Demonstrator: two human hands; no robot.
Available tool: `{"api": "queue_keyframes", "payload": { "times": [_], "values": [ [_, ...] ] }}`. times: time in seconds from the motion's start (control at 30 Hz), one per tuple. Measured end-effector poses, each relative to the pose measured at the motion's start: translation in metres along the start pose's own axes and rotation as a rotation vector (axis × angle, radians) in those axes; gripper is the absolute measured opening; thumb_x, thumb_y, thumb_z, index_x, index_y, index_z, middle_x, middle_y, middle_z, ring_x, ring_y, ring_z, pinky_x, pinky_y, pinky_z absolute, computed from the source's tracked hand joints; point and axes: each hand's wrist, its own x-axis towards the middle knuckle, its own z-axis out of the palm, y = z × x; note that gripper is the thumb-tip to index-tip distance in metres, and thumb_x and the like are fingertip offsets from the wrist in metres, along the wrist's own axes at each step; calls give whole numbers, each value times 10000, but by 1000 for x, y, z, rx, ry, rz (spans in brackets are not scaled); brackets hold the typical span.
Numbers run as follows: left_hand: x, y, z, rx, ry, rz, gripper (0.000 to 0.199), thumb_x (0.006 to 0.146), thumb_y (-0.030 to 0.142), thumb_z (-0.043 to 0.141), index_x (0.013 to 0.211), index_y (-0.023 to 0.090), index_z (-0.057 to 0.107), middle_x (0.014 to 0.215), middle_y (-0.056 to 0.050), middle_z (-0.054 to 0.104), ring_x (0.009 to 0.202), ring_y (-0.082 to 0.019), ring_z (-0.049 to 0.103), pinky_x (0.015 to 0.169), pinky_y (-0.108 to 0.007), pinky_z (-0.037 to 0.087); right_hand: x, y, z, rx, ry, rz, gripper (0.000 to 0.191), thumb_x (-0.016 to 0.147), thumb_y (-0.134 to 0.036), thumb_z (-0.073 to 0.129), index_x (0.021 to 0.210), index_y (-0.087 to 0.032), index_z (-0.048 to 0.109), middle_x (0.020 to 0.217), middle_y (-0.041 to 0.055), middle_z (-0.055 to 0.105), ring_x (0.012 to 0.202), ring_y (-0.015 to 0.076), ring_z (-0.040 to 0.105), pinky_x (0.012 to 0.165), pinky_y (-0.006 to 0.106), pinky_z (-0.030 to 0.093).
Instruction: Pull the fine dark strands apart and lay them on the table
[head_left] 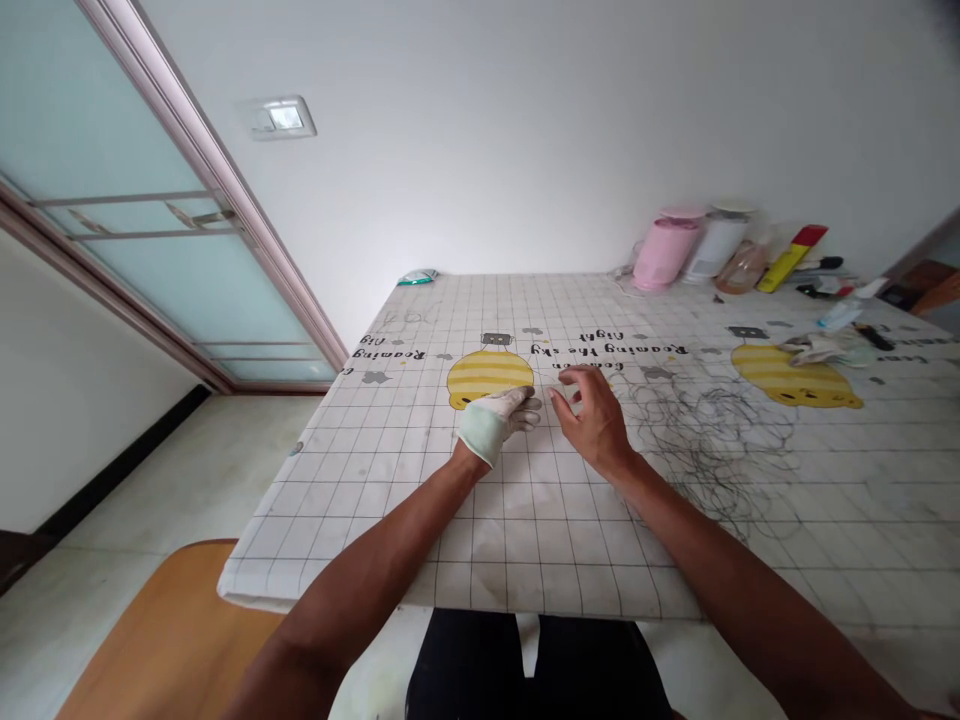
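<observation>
My left hand, in a whitish glove with a pale green cuff, is over the table beside a printed yellow striped balloon. Its fingers are pressed together; whatever they may hold is too small to make out. Just to the right, my bare right hand has bent fingers, with a gap between thumb and forefinger, and nothing shows in it. The two hands do not touch. A loose tangle of thin dark strands lies on the grid-patterned tablecloth, right of my right hand.
Along the wall stand a pink container, a white one and a yellow-red box. Farther right lie a crumpled glove and a clear bottle. A green-white packet rests at the back left corner. A wooden chair is front left.
</observation>
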Motion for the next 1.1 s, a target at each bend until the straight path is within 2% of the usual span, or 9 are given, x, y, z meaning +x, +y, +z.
{"api": "queue_keyframes", "payload": {
  "times": [0.07, 0.13, 0.2, 0.37, 0.57, 0.77, 0.83, 0.93, 1.1],
  "values": [
    [0, -1, 1, 10, -9, -13, 270, 887, 321, 742, 1016, 86, 716, 892, -132, 733, 675, -148, 673, 629, -273, 512, -2, 0, 3, 196, -57, 244, 227, 970, -441, 645, 1000, -219, 680, 916, 82, 747, 779, 230, 711, 656, 370, 586],
    [-1, -2, 1, 26, -9, -17, 256, 911, 322, 715, 1023, 92, 713, 904, -137, 736, 691, -158, 681, 645, -285, 527, -4, -2, 5, 414, -119, 421, 285, 952, -486, 662, 893, -208, 693, 781, 57, 734, 671, 203, 698, 586, 329, 554],
    [0, -2, 1, 14, 3, 6, 253, 919, 320, 703, 1051, 104, 703, 911, -131, 739, 703, -170, 692, 659, -299, 542, -4, -6, 6, 579, -127, 510, 310, 920, -498, 703, 849, -197, 700, 768, 62, 739, 670, 201, 709, 562, 307, 538],
    [1, -2, 1, -98, 29, 111, 340, 845, 244, 760, 1133, 107, 646, 900, -86, 722, 768, -175, 714, 761, -321, 567, -1, -14, 5, 817, -75, 622, 308, 870, -495, 769, 871, -193, 707, 841, 75, 765, 702, 203, 732, 564, 289, 528],
    [-1, 3, -1, 45, 138, 157, 392, 856, 311, 745, 1189, 118, 670, 833, -52, 723, 570, -101, 619, 597, -257, 482, -3, -23, 6, 1011, -102, 624, 331, 883, -539, 756, 915, -217, 685, 977, 81, 777, 814, 206, 742, 651, 304, 553],
    [-4, 6, 4, 323, 223, 171, 306, 852, 250, 676, 1128, 137, 745, 788, -45, 731, 594, -114, 610, 597, -255, 494, -7, -24, 9, 1006, -116, 594, 332, 900, -556, 732, 943, -231, 686, 937, 56, 731, 779, 174, 682, 704, 326, 559],
    [-4, 4, 7, 409, 206, 138, 276, 837, 233, 668, 1081, 156, 771, 775, -38, 728, 599, -120, 612, 598, -255, 493, -7, -23, 9, 989, -128, 590, 325, 881, -550, 753, 918, -231, 700, 867, 39, 700, 727, 161, 638, 686, 327, 551],
    [-7, 3, 11, 484, 120, 134, 213, 837, 224, 635, 968, 167, 792, 735, -28, 702, 609, -124, 601, 607, -255, 482, -8, -21, 8, 1007, -158, 589, 304, 853, -528, 789, 893, -235, 719, 807, 19, 664, 675, 148, 590, 643, 319, 528],
    [-11, 3, 10, 399, 21, 207, 165, 844, 288, 656, 841, 173, 773, 712, -15, 631, 648, -122, 526, 648, -261, 445, -8, -19, 5, 1033, -199, 598, 276, 841, -501, 812, 892, -240, 736, 809, 14, 666, 685, 148, 592, 649, 325, 518]
  ]
}}
